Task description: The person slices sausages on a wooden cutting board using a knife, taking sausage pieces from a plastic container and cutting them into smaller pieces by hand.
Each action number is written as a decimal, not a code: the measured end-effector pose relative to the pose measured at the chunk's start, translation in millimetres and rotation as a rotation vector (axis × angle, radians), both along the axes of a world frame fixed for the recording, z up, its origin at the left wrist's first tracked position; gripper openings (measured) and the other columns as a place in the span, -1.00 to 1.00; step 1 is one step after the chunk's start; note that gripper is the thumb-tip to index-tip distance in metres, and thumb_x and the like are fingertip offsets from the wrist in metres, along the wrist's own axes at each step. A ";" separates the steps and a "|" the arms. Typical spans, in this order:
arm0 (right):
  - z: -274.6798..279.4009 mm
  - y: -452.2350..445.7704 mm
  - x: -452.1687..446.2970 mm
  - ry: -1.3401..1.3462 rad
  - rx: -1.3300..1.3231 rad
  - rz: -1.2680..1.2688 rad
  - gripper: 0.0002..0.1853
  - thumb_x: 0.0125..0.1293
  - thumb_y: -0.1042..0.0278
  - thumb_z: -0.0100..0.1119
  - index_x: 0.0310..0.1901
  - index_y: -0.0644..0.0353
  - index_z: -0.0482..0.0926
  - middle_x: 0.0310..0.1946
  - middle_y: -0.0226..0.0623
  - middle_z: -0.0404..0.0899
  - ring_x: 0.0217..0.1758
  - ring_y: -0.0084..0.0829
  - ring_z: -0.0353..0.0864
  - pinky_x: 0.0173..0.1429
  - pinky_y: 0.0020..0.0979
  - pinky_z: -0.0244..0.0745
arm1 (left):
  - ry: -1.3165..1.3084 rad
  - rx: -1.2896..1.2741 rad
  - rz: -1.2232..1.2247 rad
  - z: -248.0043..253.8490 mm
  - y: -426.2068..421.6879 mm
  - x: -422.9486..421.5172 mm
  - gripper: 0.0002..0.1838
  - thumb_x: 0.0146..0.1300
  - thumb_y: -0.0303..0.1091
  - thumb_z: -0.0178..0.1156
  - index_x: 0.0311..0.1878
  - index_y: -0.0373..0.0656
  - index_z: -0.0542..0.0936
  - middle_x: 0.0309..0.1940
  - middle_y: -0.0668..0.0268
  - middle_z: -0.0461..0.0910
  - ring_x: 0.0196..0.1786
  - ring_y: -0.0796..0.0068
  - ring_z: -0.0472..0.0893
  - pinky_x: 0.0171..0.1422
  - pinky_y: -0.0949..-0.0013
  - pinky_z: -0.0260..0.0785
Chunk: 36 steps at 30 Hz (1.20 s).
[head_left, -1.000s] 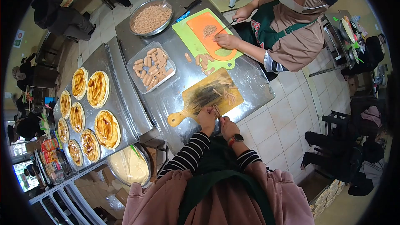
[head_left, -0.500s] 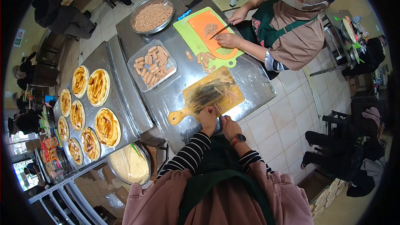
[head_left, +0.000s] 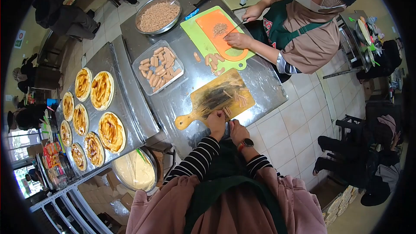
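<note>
On the near edge of the wooden cutting board (head_left: 200, 95), my left hand (head_left: 216, 123) is closed, fingertips pressing down on sausage strips (head_left: 227, 111). Close beside it on the right, my right hand (head_left: 238, 133) is wrapped round a knife (head_left: 229, 125), whose blade is mostly hidden between my hands. More cut sausage strips (head_left: 239, 97) lie on the board's right half. Beyond the board, whole sausages (head_left: 213, 60) rest partly on a green cutting board (head_left: 196, 26) and partly on the metal table.
A plastic tub of sausages (head_left: 158, 68) and a bowl of chopped filling (head_left: 158, 16) stand on the table (head_left: 173, 138). Across from me, a co-worker's hand (head_left: 238, 40) works on an orange board (head_left: 212, 21). Glazed dough rounds (head_left: 112, 132) lie on the left table.
My hands stay at nearly the same spot on the board, with only slight movement. The co-worker's knife hand has shifted slightly, tilting the blade.
</note>
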State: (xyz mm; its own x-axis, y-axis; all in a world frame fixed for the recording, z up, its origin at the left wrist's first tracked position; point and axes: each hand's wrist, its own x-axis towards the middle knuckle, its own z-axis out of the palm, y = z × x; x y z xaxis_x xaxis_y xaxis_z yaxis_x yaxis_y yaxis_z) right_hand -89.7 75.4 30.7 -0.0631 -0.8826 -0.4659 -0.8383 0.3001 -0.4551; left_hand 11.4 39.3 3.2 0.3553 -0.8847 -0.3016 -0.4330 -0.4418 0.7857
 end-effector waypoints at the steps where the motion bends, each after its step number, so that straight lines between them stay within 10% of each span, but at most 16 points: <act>1: -1.3 -4.3 1.2 0.001 0.003 -0.002 -0.61 0.34 0.04 -0.31 -0.27 0.22 0.38 -0.48 0.05 0.53 -0.35 0.06 0.52 -0.27 -0.04 0.41 | -0.012 -0.018 -0.001 -2.0 0.2 0.0 -0.86 -0.02 -0.39 0.17 -0.44 -0.27 0.59 -0.56 0.09 0.56 -0.47 0.20 0.57 -0.34 0.28 0.38; 11: -13.3 -12.0 -3.1 0.006 0.049 0.042 -0.54 0.35 -0.02 -0.38 -0.23 0.24 0.39 -0.47 0.08 0.53 -0.34 0.06 0.53 -0.28 -0.04 0.43 | 0.324 0.055 0.130 -24.8 0.4 0.9 -0.88 0.03 -0.44 0.21 -0.45 -0.32 0.58 -0.59 0.24 0.59 -0.57 0.54 0.57 -0.46 0.48 0.41; 36: 13.0 5.4 -8.2 0.105 0.089 0.013 -0.59 0.32 -0.01 -0.29 -0.23 0.21 0.35 -0.46 0.03 0.54 -0.35 0.00 0.55 -0.25 -0.06 0.41 | 0.016 -0.007 0.046 -9.3 -4.1 -5.5 -0.84 -0.10 -0.36 0.25 -0.47 -0.24 0.57 -0.57 0.20 0.59 -0.47 0.31 0.60 -0.32 0.36 0.42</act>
State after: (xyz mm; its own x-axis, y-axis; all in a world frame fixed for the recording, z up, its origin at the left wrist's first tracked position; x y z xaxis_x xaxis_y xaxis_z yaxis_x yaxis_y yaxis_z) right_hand -97.9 80.8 43.6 -0.1045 -0.8394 -0.5334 -0.8840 0.3241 -0.3368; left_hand 5.9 35.2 -6.1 0.3909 -0.8696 -0.3017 -0.3994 -0.4555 0.7956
